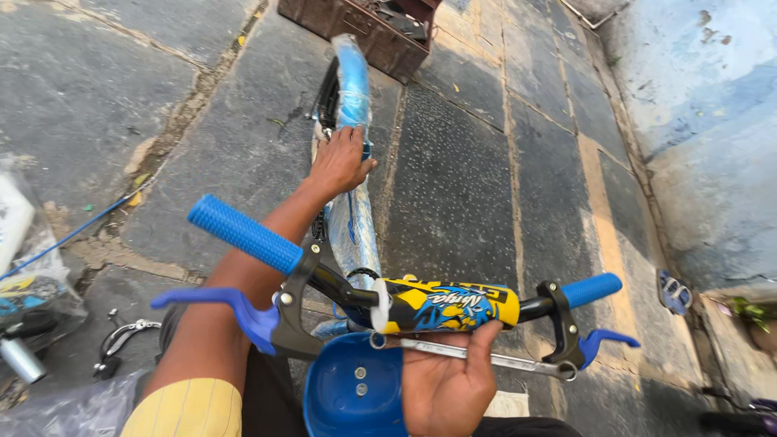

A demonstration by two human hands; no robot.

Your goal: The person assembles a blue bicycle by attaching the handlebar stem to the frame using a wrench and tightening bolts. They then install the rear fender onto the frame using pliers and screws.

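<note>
So I'm mid-assembly on this small blue kids' bicycle [350, 218], lying on the stone paved floor [453, 186] with its long axis running straight away from me, front wheel end far. My left hand [340, 160] is stretched out, fingers curled over the plastic-wrapped blue frame. My right hand [445, 380] is palm up and half open, cradling a silver metal spanner [477, 354] under the padded yellow-and-blue handlebar [441, 306], which lies crosswise. My guess: next comes tightening the stem, which needs that bar held square.

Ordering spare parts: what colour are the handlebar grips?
Blue, seen in the head view: the handlebar grips.
</note>
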